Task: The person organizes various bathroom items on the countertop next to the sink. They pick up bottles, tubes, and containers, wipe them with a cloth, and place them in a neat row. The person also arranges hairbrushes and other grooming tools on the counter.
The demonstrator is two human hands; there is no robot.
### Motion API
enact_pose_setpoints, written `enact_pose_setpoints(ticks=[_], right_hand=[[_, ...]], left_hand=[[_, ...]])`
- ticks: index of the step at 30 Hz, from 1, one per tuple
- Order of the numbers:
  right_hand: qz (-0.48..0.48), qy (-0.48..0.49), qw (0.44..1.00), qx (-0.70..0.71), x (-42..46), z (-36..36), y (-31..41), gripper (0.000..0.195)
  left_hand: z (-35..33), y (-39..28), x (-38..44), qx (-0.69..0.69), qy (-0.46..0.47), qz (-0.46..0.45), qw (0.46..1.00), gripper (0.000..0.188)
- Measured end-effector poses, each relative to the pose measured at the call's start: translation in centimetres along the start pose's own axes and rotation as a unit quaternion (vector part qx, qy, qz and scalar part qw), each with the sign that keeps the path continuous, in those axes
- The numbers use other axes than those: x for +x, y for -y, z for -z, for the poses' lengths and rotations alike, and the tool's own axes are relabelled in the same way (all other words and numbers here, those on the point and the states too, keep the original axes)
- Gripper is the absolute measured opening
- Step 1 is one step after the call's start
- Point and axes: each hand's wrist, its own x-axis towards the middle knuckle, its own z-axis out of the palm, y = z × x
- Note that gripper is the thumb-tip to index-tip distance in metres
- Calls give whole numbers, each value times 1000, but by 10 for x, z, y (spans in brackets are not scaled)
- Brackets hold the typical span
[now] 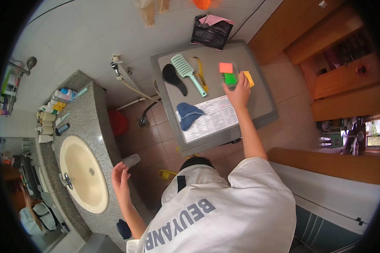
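My right hand reaches over the grey washing machine lid, its fingers at a clear plastic tray that holds an orange sponge and a green sponge. A yellow piece lies beside its fingertips. Whether the fingers grip the tray is hard to tell. By the counter's edge, my left hand is near a translucent plastic container, seemingly touching it. Left of the tray lie a mint hairbrush, a black brush, a yellow strap-like item and a blue cloth on a printed sheet.
A granite counter with an oval sink and several bottles stands at the left. A red bucket is under a wall tap. A black packet leans against the wall. Yellow slippers are below.
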Motion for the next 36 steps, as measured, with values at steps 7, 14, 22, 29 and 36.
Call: enact_pose_setpoints(ticks=[7,14,22,29,36], right_hand=[[-85,204,975,6,55,-34,-12,129],[-36,204,977,-51,32,-27,-23,123],[55,-61,945,315,203,-72,-15,88],[-6,-75,943,325,314,-106,-7,26],[129,-213,923,292,216,-38,20,24]], left_hand=[[-113,-7,8,6,167,-14,986,33],[-135,3,-14,152,175,-73,970,40],[-110,2,-28,251,102,-59,961,41],[-111,-7,-38,246,6,-80,966,42],[-86,11,-60,322,51,-47,944,44]])
